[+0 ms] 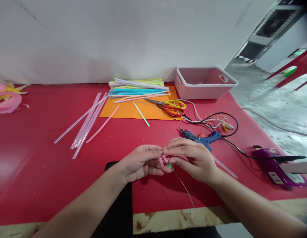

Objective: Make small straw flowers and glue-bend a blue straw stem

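Note:
Between my two hands is a small pink craft flower (163, 161) with a green base and a thin wire stem trailing down toward the table's front edge. My left hand (146, 160) has its thumb and fingers closed around the left side of the flower. From the right, my right hand (190, 157) pinches it with thumb and fingertips, partly covering it. Just behind my right hand lies a blue hot glue gun (208, 140). Scissors (174, 106) with yellow and red handles rest farther back on an orange sheet (126, 110).
Bundled coloured straws (138, 89) lie at the back, and loose pink straws (90, 120) lie left. A pink basket (205, 91) stands back right, near tangled cables. A purple power strip (280, 165) sits at right. A black flat object (118, 205) is under my left forearm.

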`<move>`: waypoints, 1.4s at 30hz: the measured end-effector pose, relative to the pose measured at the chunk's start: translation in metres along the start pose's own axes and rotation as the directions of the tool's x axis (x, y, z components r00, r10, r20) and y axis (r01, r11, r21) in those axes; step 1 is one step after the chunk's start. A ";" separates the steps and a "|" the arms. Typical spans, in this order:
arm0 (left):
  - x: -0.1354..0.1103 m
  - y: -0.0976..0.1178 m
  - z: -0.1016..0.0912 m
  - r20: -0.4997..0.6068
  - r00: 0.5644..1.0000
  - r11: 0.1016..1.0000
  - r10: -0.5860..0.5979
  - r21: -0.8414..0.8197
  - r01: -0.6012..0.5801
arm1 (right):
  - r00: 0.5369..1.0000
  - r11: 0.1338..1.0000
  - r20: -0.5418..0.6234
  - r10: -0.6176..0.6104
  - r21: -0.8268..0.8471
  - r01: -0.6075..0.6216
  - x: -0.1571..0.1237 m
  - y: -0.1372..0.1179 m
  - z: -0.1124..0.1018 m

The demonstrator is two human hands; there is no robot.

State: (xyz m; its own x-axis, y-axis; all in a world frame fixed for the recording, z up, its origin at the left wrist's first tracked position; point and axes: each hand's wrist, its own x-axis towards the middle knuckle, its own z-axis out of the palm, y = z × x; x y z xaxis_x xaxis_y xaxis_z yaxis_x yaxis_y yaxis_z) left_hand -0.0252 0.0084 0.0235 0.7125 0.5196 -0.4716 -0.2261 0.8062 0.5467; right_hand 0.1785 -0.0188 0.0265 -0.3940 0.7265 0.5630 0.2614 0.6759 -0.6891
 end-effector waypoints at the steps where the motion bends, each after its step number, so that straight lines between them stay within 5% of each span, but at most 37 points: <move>1: 0.000 0.000 0.000 0.003 1.000 1.000 -0.004 0.007 0.004 | 1.000 1.000 0.001 0.002 0.005 -0.002 0.000 0.000 0.000; 21: 0.000 0.000 -0.004 0.064 0.996 0.997 -0.068 0.033 0.066 | 1.000 0.994 -0.014 0.000 0.106 0.001 -0.002 0.004 0.003; 33: -0.001 0.000 -0.003 0.148 0.989 0.999 0.024 -0.043 -0.018 | 1.000 0.949 -0.008 0.030 0.315 -0.026 -0.004 0.012 0.000; 42: -0.001 0.000 -0.004 0.135 0.991 0.999 0.000 -0.033 0.004 | 0.998 0.977 -0.009 -0.065 0.204 0.065 0.000 0.005 -0.002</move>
State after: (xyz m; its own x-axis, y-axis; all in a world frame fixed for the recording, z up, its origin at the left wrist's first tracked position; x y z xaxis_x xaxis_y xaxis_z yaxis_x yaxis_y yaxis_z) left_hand -0.0285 0.0092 0.0216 0.7958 0.4766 -0.3736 -0.2446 0.8173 0.5218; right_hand 0.1816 -0.0154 0.0243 -0.4024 0.6824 0.6102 0.0499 0.6820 -0.7297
